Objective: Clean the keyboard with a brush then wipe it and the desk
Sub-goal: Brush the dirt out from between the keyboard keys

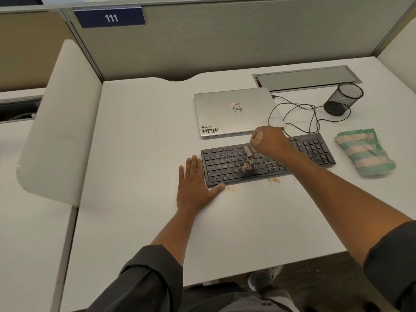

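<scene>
Right hand [267,140] fisted on brush [247,152], frame centre; left hand [193,185] flat, bracing keyboard [265,161]; I'd sweep crumbs [248,164] outward lightly.

Right hand [267,140] fisted on a brush [248,152] above the keyboard [265,163]; left hand [194,188] flat beside it (crumbs [274,180] just in front).

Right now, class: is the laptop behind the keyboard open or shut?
Shut. The laptop lies flat on the desk, its silver lid with logo and stickers facing up; no screen shows.
</scene>
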Demonstrator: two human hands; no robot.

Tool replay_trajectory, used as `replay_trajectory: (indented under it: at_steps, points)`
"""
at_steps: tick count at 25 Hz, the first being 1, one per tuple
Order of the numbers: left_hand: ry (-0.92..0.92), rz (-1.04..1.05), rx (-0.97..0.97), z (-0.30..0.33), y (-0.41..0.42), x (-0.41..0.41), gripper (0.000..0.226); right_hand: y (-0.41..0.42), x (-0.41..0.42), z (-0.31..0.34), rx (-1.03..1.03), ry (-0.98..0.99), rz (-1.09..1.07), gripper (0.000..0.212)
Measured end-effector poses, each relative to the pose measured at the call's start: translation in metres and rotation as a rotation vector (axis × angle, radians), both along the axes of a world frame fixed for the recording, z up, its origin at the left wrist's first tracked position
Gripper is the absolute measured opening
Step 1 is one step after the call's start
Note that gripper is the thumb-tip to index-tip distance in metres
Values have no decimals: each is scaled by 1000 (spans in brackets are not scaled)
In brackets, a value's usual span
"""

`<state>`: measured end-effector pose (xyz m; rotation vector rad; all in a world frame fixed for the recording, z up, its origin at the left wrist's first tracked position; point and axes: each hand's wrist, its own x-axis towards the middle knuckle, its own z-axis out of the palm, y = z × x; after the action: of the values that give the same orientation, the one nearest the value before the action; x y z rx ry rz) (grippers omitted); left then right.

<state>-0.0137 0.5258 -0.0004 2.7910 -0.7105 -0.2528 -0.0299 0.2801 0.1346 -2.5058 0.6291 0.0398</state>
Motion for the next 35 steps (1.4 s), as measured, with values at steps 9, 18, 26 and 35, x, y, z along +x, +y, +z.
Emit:
replay_trajectory:
  at_steps: [9,18,26,35]
  points:
    - [-7,10,9,-3,-2,0,118,3,-12,-4,69,-97,26,14]
    - [-18,20,31,-5,-2,3,118,3,-20,-12,56,-65,14,15]
    - [-13,35,37,-3,-3,-1,118,-10,-31,-7,207,-68,89,14]
    - [-30,45,28,-4,-5,0,117,12,-30,-21,275,-67,152,10]
